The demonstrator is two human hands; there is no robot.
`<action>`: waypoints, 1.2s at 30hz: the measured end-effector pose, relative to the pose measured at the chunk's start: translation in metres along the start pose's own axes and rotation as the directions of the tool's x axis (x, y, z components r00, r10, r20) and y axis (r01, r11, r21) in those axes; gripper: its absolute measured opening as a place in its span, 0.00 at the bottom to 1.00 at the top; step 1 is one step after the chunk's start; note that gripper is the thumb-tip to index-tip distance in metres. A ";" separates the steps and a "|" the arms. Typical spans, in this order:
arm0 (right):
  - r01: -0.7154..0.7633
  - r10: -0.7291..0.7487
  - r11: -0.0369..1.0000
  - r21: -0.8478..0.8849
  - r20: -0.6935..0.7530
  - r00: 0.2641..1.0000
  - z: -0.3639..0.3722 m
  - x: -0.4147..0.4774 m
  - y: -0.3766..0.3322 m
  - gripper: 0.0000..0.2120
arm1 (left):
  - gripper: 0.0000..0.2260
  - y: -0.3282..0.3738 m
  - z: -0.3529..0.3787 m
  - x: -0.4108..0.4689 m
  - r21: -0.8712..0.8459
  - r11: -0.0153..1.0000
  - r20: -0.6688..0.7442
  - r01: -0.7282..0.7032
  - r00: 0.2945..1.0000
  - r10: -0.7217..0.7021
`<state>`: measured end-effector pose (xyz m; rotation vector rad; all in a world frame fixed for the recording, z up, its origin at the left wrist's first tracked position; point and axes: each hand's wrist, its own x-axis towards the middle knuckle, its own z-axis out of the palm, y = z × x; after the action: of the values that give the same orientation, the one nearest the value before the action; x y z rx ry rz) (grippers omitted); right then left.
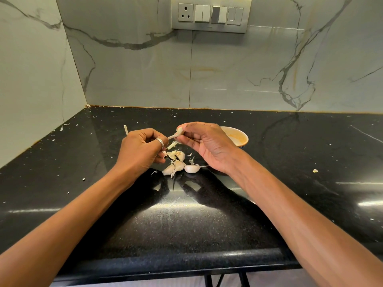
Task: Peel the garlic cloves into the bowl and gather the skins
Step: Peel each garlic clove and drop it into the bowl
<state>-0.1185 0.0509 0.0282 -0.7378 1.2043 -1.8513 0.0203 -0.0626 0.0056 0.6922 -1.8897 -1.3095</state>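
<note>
Both hands are raised over the black counter (186, 214). My right hand (204, 145) pinches a garlic clove (179, 132) between thumb and fingers. My left hand (143, 150), with a ring on one finger, pinches a strip of skin (171, 137) that stretches from that clove. Below the hands lie several unpeeled cloves (179, 164) with loose papery skins (191, 160) among them. A small bowl (238, 137) with a pale orange inside stands behind my right hand, partly hidden by it; I cannot see what it holds.
A pale stalk piece (125, 129) lies behind my left hand. Bits of skin are scattered over the counter, one larger scrap (315, 170) at the right. Marble walls close off the back and left. The counter's front edge (176, 270) runs below my forearms.
</note>
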 end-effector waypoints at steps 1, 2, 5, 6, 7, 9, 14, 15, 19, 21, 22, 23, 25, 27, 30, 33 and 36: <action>0.008 -0.008 1.000 0.016 -0.019 1.000 -0.001 0.000 -0.002 0.05 | 0.07 -0.001 0.000 0.000 0.002 1.000 -0.009 0.003 1.000 -0.003; 0.015 -0.014 0.999 0.028 -0.034 0.999 -0.001 0.000 -0.004 0.06 | 0.07 -0.002 -0.001 0.001 0.005 1.000 -0.018 0.005 1.000 -0.005; 0.020 -0.018 0.999 0.036 -0.046 0.999 -0.002 -0.001 -0.005 0.07 | 0.07 -0.003 0.000 0.002 0.020 1.000 -0.030 0.013 0.999 -0.012; 0.016 -0.015 0.999 0.030 -0.040 0.999 -0.001 -0.002 -0.004 0.06 | 0.06 -0.003 0.000 0.002 0.031 0.999 -0.029 0.011 1.000 -0.010; 0.012 -0.011 1.000 0.023 -0.034 0.999 0.000 -0.002 -0.004 0.06 | 0.06 -0.004 0.001 0.002 0.041 0.999 -0.030 0.007 1.000 -0.005; 0.004 -0.004 1.000 0.010 -0.029 1.000 0.000 -0.002 -0.003 0.06 | 0.04 -0.004 0.001 0.002 0.066 0.998 -0.043 -0.016 0.999 0.019; -0.028 0.027 0.999 -0.016 -0.059 0.998 0.000 0.000 0.000 0.09 | 0.07 -0.002 -0.001 -0.003 0.164 0.975 -0.018 -0.151 0.988 0.156; -0.034 0.032 0.999 -0.033 -0.063 0.998 0.000 0.000 0.001 0.09 | 0.08 -0.002 0.000 -0.004 0.178 0.970 -0.014 -0.163 0.986 0.168; -0.045 0.040 0.992 -0.119 -0.046 0.998 0.000 0.001 0.005 0.08 | 0.06 -0.002 0.001 -0.004 0.219 0.952 -0.032 -0.212 0.974 0.224; -0.042 0.035 0.987 -0.154 -0.045 0.998 0.000 0.001 0.006 0.08 | 0.03 -0.003 0.000 -0.004 0.228 0.945 -0.034 -0.233 0.968 0.247; -0.037 0.030 0.985 -0.166 -0.047 0.998 0.000 0.001 0.006 0.07 | 0.02 -0.004 0.000 -0.003 0.241 0.939 -0.030 -0.244 0.966 0.258; -0.033 0.024 0.984 -0.174 -0.050 0.998 0.000 0.001 0.007 0.07 | 0.02 -0.005 0.000 -0.003 0.251 0.933 -0.024 -0.257 0.962 0.271; -0.023 0.013 0.981 -0.193 -0.057 0.998 0.000 0.002 0.009 0.07 | 0.02 -0.006 0.001 -0.003 0.261 0.923 -0.011 -0.284 0.955 0.297; -0.011 -0.002 0.975 -0.221 -0.060 0.998 0.001 0.003 0.011 0.07 | 0.03 -0.006 0.002 -0.003 0.271 0.912 -0.005 -0.309 0.947 0.322; 0.015 -0.028 0.967 -0.256 -0.047 0.998 0.003 0.004 0.015 0.06 | 0.05 -0.006 0.002 -0.003 0.301 0.892 -0.005 -0.337 0.935 0.355; 0.041 -0.047 0.959 -0.280 -0.012 0.999 0.005 0.003 0.017 0.06 | 0.05 -0.006 0.001 -0.003 0.342 0.866 -0.010 -0.365 0.920 0.392; 0.073 -0.070 0.952 -0.298 0.020 0.997 0.006 0.002 0.016 0.04 | 0.05 -0.008 0.002 -0.002 0.376 0.845 -0.013 -0.380 0.910 0.414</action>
<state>-0.1102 0.0430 0.0155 -0.9653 1.4884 -1.7395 0.0206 -0.0629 -0.0030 0.4898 -2.0821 -0.6570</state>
